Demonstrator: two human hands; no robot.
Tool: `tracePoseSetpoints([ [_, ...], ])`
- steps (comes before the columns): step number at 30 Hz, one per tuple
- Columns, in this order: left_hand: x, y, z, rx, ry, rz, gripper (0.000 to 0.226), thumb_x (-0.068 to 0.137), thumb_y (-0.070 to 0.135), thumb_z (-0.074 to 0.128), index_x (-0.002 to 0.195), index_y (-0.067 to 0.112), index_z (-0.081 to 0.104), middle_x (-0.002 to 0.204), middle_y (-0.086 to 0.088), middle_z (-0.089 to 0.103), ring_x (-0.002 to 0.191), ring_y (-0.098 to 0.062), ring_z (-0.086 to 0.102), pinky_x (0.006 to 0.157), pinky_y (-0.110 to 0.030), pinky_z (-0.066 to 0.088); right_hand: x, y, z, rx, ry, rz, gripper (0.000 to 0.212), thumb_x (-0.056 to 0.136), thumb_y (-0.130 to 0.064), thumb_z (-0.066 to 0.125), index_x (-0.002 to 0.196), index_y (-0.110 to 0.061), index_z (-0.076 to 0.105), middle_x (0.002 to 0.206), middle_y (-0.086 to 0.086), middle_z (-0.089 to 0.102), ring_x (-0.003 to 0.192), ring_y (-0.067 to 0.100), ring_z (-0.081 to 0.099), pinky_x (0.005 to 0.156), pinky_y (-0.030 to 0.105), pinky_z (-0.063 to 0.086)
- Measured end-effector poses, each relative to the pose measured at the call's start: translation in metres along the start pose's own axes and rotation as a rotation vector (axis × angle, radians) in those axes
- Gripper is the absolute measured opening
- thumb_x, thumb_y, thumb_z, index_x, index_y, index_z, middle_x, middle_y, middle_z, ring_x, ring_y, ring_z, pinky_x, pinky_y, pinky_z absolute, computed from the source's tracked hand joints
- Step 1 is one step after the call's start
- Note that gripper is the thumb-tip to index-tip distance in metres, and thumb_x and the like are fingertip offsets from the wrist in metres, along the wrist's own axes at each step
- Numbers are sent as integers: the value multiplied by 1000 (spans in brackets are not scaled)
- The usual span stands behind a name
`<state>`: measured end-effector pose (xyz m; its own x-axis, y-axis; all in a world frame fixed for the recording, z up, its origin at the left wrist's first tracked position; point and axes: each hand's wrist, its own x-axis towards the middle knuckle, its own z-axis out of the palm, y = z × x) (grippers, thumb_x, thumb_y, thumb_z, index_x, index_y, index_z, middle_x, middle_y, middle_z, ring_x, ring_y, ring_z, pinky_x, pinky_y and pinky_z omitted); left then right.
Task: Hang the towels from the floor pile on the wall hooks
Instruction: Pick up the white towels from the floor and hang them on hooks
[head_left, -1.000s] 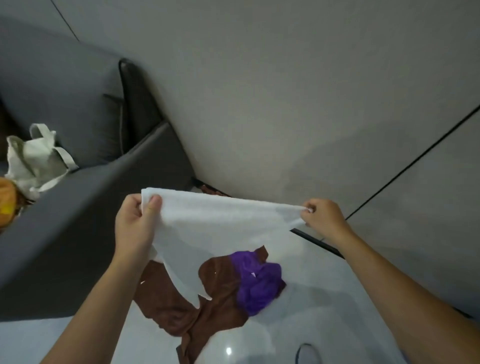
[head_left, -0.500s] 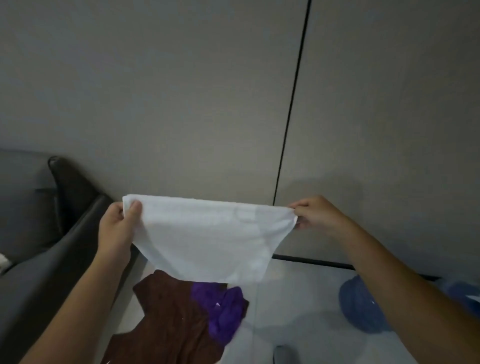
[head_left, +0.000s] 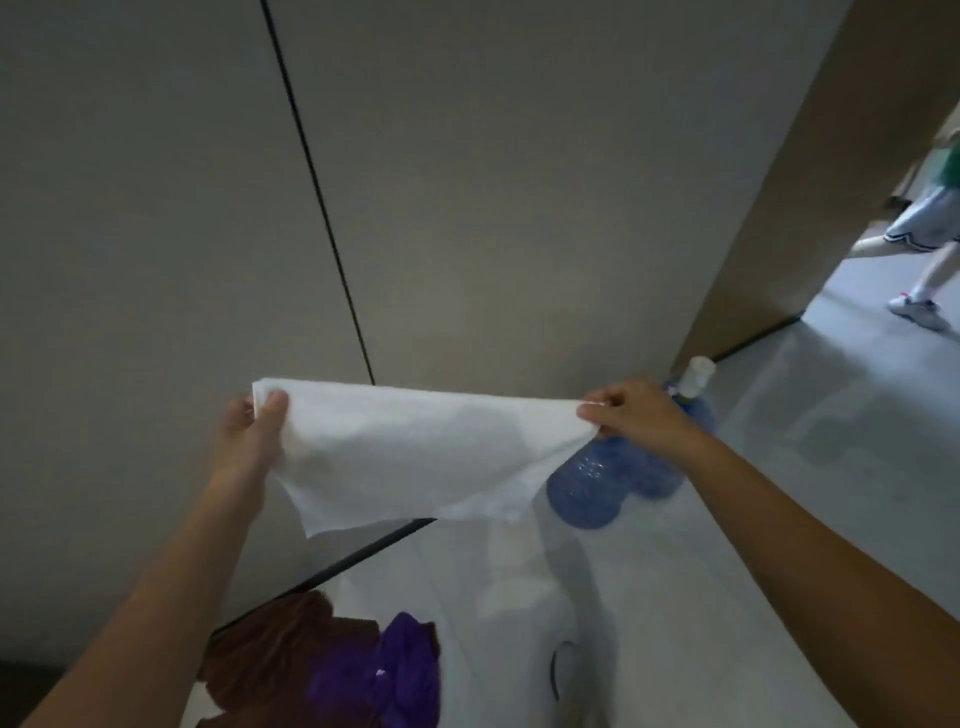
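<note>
Left hand (head_left: 249, 441) and right hand (head_left: 631, 415) each pinched a top corner of the white towel (head_left: 415, 457), edge taut, hanging off the floor; brown towel (head_left: 270, 654) and purple towel (head_left: 384, 675) lay below.

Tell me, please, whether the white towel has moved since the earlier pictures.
Yes, rightward: the wall seam met the towel near the right hand before, and now nearer the left hand.
</note>
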<state>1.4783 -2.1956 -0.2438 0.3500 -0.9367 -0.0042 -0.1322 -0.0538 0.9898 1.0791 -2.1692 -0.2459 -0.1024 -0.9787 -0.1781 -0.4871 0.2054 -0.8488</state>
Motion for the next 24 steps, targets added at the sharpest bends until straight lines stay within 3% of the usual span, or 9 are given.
tracePoseSetpoints([
  [5, -42, 21, 71, 1, -198, 85, 11, 97, 21, 57, 100, 10, 59, 80, 2, 59, 68, -10, 52, 63, -27, 44, -73, 41, -57, -207, 311, 56, 18, 91, -23, 65, 78, -11, 64, 71, 5, 63, 67, 19, 60, 67, 17, 50],
  [7, -61, 29, 99, -8, -297, 111, 12, 96, 22, 59, 99, 10, 61, 81, 1, 61, 70, -12, 54, 67, -29, 46, -106, 60, -83, -241, 385, 110, 19, 90, -23, 65, 78, -8, 66, 80, 11, 65, 74, 27, 64, 76, 39, 55],
  [9, -80, 35, 128, -1, -368, 132, 12, 95, 22, 61, 95, 10, 62, 78, 2, 61, 69, -12, 54, 67, -29, 45, -147, 75, -107, -305, 450, 143, 22, 89, -21, 66, 74, -6, 66, 85, 13, 63, 75, 30, 64, 76, 45, 53],
  [13, -133, 45, 191, 19, -537, 141, 13, 94, 21, 61, 82, 16, 63, 78, 0, 62, 72, -15, 55, 72, -35, 47, -234, 109, -150, -273, 612, 174, 15, 88, -16, 67, 74, -16, 61, 100, 5, 63, 87, 21, 59, 79, 32, 45],
  [17, -203, 45, 250, 64, -677, 154, 18, 93, 26, 61, 82, 13, 64, 82, -6, 62, 79, -21, 55, 79, -44, 50, -333, 149, -186, -198, 673, 326, 15, 94, -24, 60, 80, -18, 58, 94, -1, 65, 75, 15, 58, 65, 28, 43],
  [20, -283, 49, 289, 84, -743, 205, 12, 94, 26, 60, 88, 15, 57, 86, -4, 59, 82, -21, 55, 72, -30, 44, -416, 180, -206, -144, 772, 372, 19, 95, -23, 58, 77, -19, 54, 92, 1, 66, 75, 20, 62, 68, 38, 54],
  [22, -347, 53, 310, 62, -765, 251, 16, 94, 22, 60, 105, 14, 53, 90, 0, 58, 78, -16, 55, 63, -18, 43, -477, 201, -217, -92, 847, 400, 19, 95, -20, 57, 77, -18, 53, 88, 4, 66, 75, 23, 63, 66, 36, 54],
  [24, -413, 56, 329, 18, -825, 283, 22, 93, 15, 61, 110, 14, 46, 89, 0, 56, 74, -10, 53, 57, -10, 42, -539, 222, -226, -76, 906, 451, 18, 95, -20, 57, 77, -18, 54, 81, 6, 66, 73, 20, 62, 66, 33, 51],
])
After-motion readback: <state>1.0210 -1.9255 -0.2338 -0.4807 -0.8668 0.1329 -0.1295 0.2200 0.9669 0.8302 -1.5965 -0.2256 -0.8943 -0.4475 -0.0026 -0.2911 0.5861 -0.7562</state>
